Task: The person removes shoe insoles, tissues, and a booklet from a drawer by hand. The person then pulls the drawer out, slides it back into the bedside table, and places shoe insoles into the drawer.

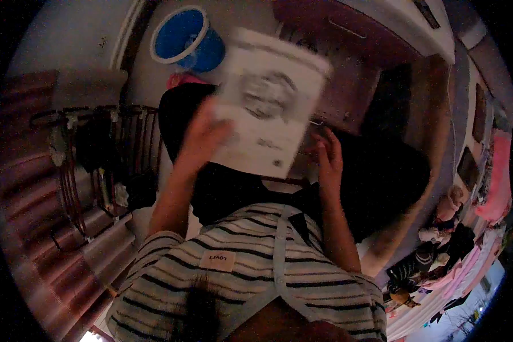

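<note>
A flat white rectangular package (273,102) with a grey printed emblem and small print is tilted above my lap. It is blurred, and I cannot tell whether it is a box or a bag. My left hand (205,131) grips its left edge, the thumb across the printed face and the other fingers mostly hidden. Close to the package's lower right edge is my right hand (328,153), its fingers apart and slightly bent, holding nothing that I can see. Dark cloth (376,182) covers my legs underneath.
Beyond my left hand stands a blue bucket (211,48) with a white rim. A rack (91,165) with dark items is at the left. Dark reddish drawers (342,85) are ahead, and clothes (427,256) lie piled at the right.
</note>
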Demonstrator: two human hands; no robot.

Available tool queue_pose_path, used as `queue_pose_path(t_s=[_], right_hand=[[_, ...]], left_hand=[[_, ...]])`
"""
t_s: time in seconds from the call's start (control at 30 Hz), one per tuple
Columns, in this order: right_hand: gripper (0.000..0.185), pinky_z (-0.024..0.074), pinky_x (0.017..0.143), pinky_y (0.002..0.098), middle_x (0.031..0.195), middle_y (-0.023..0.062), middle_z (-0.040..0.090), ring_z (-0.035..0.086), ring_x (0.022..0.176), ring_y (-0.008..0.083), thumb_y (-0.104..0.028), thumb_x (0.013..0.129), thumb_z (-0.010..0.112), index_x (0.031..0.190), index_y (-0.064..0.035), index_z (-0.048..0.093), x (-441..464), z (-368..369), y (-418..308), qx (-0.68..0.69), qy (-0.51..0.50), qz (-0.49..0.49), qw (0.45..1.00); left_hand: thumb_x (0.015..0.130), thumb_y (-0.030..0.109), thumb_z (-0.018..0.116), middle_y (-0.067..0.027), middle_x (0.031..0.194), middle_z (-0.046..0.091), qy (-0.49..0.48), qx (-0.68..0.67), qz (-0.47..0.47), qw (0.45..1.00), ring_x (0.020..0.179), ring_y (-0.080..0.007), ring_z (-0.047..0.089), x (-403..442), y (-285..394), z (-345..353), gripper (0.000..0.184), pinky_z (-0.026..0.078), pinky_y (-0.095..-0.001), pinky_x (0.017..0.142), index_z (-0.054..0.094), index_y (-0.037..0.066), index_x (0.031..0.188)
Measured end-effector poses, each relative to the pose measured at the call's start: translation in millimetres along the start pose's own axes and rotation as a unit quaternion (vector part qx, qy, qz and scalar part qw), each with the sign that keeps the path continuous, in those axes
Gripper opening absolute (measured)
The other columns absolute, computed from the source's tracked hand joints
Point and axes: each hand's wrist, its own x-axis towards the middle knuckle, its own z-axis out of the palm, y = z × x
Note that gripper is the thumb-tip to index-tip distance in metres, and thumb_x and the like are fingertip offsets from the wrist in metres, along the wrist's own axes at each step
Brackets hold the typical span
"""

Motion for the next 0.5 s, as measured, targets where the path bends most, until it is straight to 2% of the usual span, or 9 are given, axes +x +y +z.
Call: queue_pose_path(t_s=[0.03,0.1,0.17,0.27,0.33,0.4,0.43,0.5], right_hand=[[0.039,0.0398,0.082,0.0299,0.113,0.0110,0.048,0.048,0.099,0.0181,-0.018,0.086,0.048,0.121,-0.0050,0.037,5.7,2.7,4.9,-0.023,-0.008,-0.025,0.999],[0.038,0.0423,0.078,0.0288,0.110,0.0101,0.051,0.050,0.095,0.0164,-0.020,0.086,0.047,0.121,-0.0062,0.038,20.4,10.2,7.2,-0.049,-0.016,-0.046,0.998],[0.038,0.0423,0.076,0.0285,0.108,0.0106,0.051,0.052,0.092,0.0169,-0.022,0.085,0.050,0.118,-0.0052,0.041,45.7,21.4,4.9,-0.029,0.014,-0.059,0.998],[0.039,0.0419,0.076,0.0284,0.102,0.0089,0.052,0.051,0.087,0.0171,-0.024,0.081,0.056,0.112,-0.0030,0.045,118.5,25.6,17.7,-0.020,0.062,-0.047,0.997],[0.039,0.0417,0.075,0.0288,0.099,0.0082,0.052,0.051,0.085,0.0173,-0.024,0.080,0.057,0.110,-0.0025,0.045,185.5,14.4,48.2,-0.037,0.092,-0.034,0.994],[0.039,0.0416,0.076,0.0293,0.100,0.0085,0.052,0.051,0.086,0.0179,-0.024,0.080,0.056,0.111,-0.0022,0.045,226.0,3.1,68.2,-0.083,0.096,-0.026,0.992],[0.039,0.0415,0.076,0.0295,0.101,0.0087,0.051,0.051,0.087,0.0182,-0.024,0.080,0.056,0.111,-0.0020,0.045,238.4,-3.1,75.2,-0.108,0.096,-0.022,0.989],[0.039,0.0413,0.076,0.0300,0.102,0.0090,0.051,0.050,0.088,0.0188,-0.024,0.080,0.056,0.111,-0.0016,0.045,265.1,-16.4,83.9,-0.154,0.100,-0.021,0.983]], left_hand=[[0.075,0.007,0.055,-0.0038,0.100,0.050,0.101,0.042,0.016,0.994,0.086,-0.0130,0.050,-5.9,18.8,-18.4,0.044,0.043,-0.0272,0.073,0.041,0.006,0.116],[0.072,0.007,0.052,-0.0064,0.102,0.051,0.228,-0.087,0.146,0.959,0.090,-0.0171,0.051,-6.7,33.8,-53.0,0.045,0.041,-0.0293,0.079,0.041,0.005,0.115],[0.072,0.007,0.050,-0.0110,0.113,0.048,0.261,-0.201,0.175,0.928,0.102,-0.0232,0.048,-12.7,46.8,-67.7,0.052,0.038,-0.0344,0.087,0.033,0.004,0.122],[0.073,0.009,0.049,-0.0114,0.116,0.046,0.293,-0.225,0.166,0.914,0.106,-0.0247,0.046,-12.0,34.2,-84.5,0.053,0.037,-0.0357,0.089,0.032,0.005,0.124],[0.075,0.011,0.049,-0.0113,0.117,0.045,0.276,-0.250,0.159,0.914,0.106,-0.0247,0.046,-5.7,22.6,-90.8,0.051,0.037,-0.0358,0.088,0.033,0.005,0.123],[0.077,0.013,0.047,-0.0106,0.116,0.046,0.349,-0.297,0.104,0.883,0.104,-0.0239,0.047,-2.6,15.8,-97.7,0.046,0.039,-0.0356,0.086,0.036,0.005,0.121],[0.077,0.013,0.047,-0.0106,0.116,0.046,0.350,-0.299,0.098,0.882,0.104,-0.0239,0.047,-2.7,9.4,-106.3,0.046,0.039,-0.0356,0.086,0.036,0.005,0.121],[0.079,0.015,0.046,-0.0104,0.115,0.047,0.377,-0.198,0.044,0.904,0.103,-0.0239,0.047,-4.4,-7.4,-133.3,0.043,0.039,-0.0359,0.086,0.038,0.004,0.119]])
